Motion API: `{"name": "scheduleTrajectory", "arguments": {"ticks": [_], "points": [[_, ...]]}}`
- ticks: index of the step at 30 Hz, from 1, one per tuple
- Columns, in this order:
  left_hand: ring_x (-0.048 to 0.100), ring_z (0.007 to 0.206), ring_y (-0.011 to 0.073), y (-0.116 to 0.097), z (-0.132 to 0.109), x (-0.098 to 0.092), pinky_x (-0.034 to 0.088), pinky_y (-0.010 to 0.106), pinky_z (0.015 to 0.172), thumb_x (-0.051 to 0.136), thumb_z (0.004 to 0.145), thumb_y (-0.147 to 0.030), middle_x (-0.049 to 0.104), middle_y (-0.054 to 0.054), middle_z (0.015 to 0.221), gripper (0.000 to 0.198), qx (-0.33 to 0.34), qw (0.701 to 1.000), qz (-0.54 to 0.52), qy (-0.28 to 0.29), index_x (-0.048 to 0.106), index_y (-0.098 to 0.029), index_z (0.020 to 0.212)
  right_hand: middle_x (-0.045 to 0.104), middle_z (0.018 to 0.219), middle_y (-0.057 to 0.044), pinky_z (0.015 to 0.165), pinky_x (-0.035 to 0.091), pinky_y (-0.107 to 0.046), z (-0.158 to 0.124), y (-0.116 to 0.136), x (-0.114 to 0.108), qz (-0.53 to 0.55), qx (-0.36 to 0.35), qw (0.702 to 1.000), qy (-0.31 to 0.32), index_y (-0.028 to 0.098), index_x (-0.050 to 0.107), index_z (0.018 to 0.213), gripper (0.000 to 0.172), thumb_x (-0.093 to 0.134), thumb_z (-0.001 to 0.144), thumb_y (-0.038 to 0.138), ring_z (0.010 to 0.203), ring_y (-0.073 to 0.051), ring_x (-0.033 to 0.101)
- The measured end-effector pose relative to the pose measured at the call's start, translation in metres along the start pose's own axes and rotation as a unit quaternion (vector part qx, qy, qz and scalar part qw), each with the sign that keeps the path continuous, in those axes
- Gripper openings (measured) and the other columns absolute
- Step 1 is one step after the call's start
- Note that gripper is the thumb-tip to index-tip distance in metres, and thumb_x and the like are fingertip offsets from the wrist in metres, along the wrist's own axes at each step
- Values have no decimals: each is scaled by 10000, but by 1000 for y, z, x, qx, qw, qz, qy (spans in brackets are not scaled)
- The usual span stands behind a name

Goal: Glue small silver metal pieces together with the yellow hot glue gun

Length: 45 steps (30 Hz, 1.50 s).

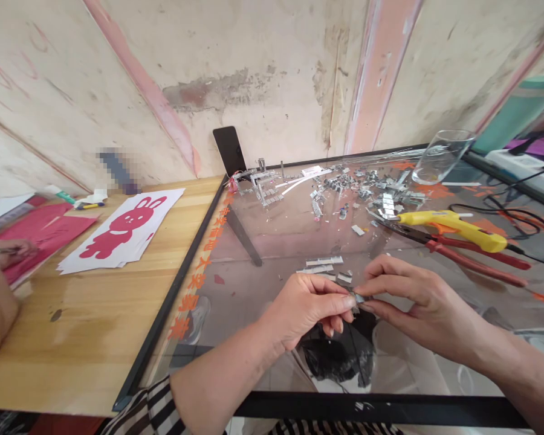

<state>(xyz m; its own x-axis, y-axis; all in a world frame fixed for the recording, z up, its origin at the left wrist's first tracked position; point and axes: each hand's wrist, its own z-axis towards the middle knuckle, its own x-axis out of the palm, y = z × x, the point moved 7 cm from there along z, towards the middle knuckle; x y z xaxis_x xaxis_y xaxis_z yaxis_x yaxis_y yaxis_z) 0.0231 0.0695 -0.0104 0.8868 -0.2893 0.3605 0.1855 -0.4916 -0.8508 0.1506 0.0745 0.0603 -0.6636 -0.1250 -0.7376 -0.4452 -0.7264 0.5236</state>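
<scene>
Fingertips of my left hand [320,302] and my right hand [405,296] meet over the near part of the glass tabletop [263,326]. Between them is a small silvery metal piece [358,298], pinched from both sides and mostly covered by the fingers. Just beyond my left hand lie flat silver strips [324,261] and a short silver piece [344,277]. Right of my right hand rest red-handled pliers [476,257] and a yellow glue gun [462,226], its nose close to the scattered silver scraps [385,187].
A small silver model [265,184] stands near the leaning phone [230,151]. A drinking glass [442,157] is at the back right, by a white power strip [535,169] with cords. On the wooden table [81,338] lie rabbit paper cut-outs [122,229]; another person's hand [13,251] rests on red paper.
</scene>
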Motion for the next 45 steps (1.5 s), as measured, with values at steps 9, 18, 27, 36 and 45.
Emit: {"name": "scheduleTrajectory", "arguments": {"ticks": [9,18,27,36,45], "points": [[527,425,56,-1,0,1,391,153,392,740,665,-309,641,18,592,212,9,1000,15,10,675,-110,703,642,881,-58,664,525,-257,-2,1,1,-25,-52,998,1,229,643,920,138,560,850,144,795,-159,625],[562,460,67,-3,-1,3,434,161,421,706,710,-302,664,39,657,202,12,998,64,11,680,-103,735,639,866,-54,652,490,-263,-3,3,5,-47,-82,995,18,219,660,931,185,556,834,101,772,-165,597],[567,442,77,-3,-3,5,437,171,422,658,645,-202,647,19,597,95,-16,998,55,-14,634,-113,669,624,885,-62,657,464,-269,-5,6,10,-53,-101,992,46,194,630,959,156,509,890,122,789,-162,563],[527,388,65,4,0,1,402,146,368,526,603,-89,609,-13,525,81,-18,997,64,-37,580,-131,646,637,874,-65,649,466,-276,-5,8,18,-56,-86,993,66,189,639,916,156,488,906,148,799,-173,574],[551,432,66,-1,-2,4,451,162,424,610,654,-124,631,-2,591,48,5,998,50,-38,594,-124,699,632,887,-66,665,477,-290,-6,4,14,-84,-68,994,32,196,618,906,138,498,884,132,791,-177,590]]}}
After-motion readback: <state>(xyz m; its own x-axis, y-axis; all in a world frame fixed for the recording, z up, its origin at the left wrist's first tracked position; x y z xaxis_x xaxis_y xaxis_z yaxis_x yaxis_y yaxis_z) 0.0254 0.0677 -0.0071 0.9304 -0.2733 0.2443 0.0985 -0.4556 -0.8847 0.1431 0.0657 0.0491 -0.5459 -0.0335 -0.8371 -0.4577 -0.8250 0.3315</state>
